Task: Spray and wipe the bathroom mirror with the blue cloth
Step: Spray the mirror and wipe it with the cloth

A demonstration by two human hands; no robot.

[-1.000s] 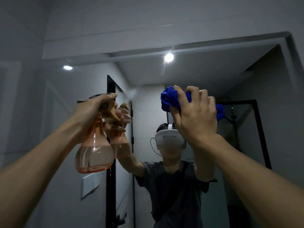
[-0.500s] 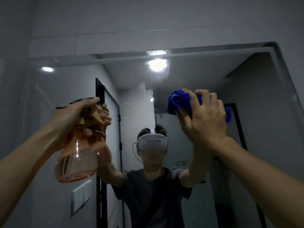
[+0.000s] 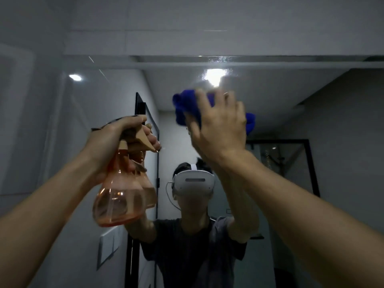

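A person stands close to the bathroom mirror (image 3: 270, 96), both arms raised toward the glass. The right hand (image 3: 218, 125) presses a bunched blue cloth (image 3: 187, 104) against the upper part of the mirror, just below the reflected glare of a ceiling light (image 3: 215, 76); the fingers spread and curl over the cloth, gripping it, and both hand and cloth are blurred. Blue folds show to the left of the fingers and again past the hand's right edge.

The left hand (image 3: 116, 140) is wrapped around the neck and head of a translucent orange spray bottle (image 3: 118, 202), held upright beside the cloth, nozzle pointing at the glass. A little liquid sits in the bottle's round base. Whether a finger bears on the trigger cannot be told.

The mirror reflects the person in a dark T-shirt (image 3: 195, 252) wearing a white headset (image 3: 194, 181), a black door frame (image 3: 133, 235) behind, a wall switch plate (image 3: 108, 248) at lower left, and a second ceiling light (image 3: 75, 77) at upper left.
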